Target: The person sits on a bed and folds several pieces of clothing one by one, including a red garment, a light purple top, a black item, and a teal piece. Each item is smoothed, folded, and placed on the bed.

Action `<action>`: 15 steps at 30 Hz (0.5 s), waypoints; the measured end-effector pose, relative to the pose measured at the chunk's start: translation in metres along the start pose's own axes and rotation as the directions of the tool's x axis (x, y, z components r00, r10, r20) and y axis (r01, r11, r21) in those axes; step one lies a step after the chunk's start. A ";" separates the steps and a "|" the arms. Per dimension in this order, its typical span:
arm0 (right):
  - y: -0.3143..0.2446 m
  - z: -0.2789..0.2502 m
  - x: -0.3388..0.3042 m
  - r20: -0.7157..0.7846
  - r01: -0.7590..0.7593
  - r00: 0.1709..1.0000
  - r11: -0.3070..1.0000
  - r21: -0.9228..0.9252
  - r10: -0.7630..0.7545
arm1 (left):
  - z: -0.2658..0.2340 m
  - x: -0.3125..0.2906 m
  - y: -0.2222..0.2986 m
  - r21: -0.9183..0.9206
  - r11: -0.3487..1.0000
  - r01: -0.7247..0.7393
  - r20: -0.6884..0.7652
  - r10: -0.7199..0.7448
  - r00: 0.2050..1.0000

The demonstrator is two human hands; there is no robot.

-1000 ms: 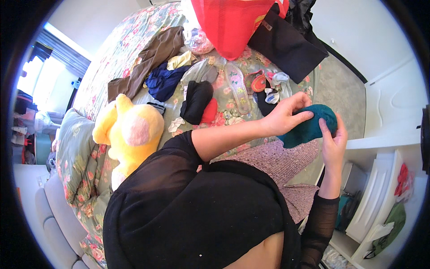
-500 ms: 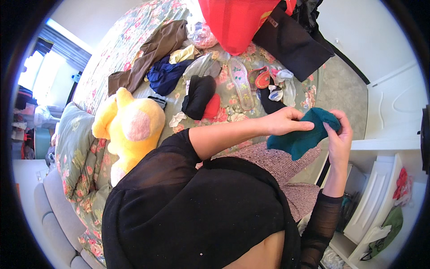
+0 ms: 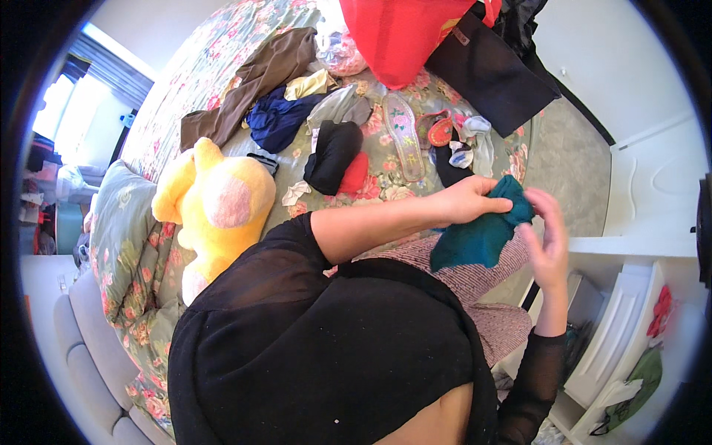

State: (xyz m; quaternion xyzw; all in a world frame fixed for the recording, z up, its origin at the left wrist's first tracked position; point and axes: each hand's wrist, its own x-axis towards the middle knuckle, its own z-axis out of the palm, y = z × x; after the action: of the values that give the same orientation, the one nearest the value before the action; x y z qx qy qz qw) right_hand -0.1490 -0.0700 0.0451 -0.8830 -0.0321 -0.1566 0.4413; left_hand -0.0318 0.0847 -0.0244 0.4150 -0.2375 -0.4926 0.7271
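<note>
My left hand [image 3: 475, 200] pinches a dark teal sock [image 3: 471, 241] between thumb and fingers at its bunched upper end. The rest of the soft knit hangs over my lap, above patterned pink-brown trousers [image 3: 493, 285]. Just right of the bunched end, my right hand [image 3: 547, 241] is open, thumb and fingers apart. Its fingertips are close to the sock's edge; whether they touch it I cannot tell.
On the flowered bed lie an embroidered insole [image 3: 403, 137], a rolled black garment [image 3: 332, 158], a navy cloth [image 3: 278, 119], brown trousers [image 3: 256, 81] and a yellow plush toy [image 3: 222, 200]. A red bag [image 3: 400, 37] stands at the far side. Open white drawers [image 3: 612, 341] are at right.
The sock's right end has gone from stretched between both hands to bunched at my left hand. My right hand has let go, its fingers spreading, and shifted slightly left and down.
</note>
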 end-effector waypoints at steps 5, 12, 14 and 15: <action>0.010 0.004 -0.003 0.040 -0.270 0.963 0.951 0.151 0.267 | -0.001 0.001 -0.006 0.540 0.795 -0.277 0.075 0.282 0.956; 0.018 0.008 0.001 -0.170 -0.243 0.953 0.967 0.072 0.252 | -0.010 0.002 -0.017 0.229 0.973 0.020 0.033 -0.028 0.999; 0.019 0.010 0.003 -0.257 -0.109 0.963 0.988 -0.108 0.079 | -0.009 -0.001 -0.024 0.173 0.978 0.118 0.038 -0.127 0.991; 0.019 0.010 0.003 -0.234 -0.005 0.970 0.956 -0.294 -0.067 | -0.008 -0.001 -0.027 0.101 0.986 0.134 0.036 -0.139 0.990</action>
State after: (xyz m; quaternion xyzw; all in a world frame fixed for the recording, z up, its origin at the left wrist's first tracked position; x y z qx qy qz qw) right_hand -0.1395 -0.0741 0.0258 -0.9123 0.0314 -0.2727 0.3040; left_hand -0.0410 0.0841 -0.0514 0.4547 -0.2481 -0.5379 0.6651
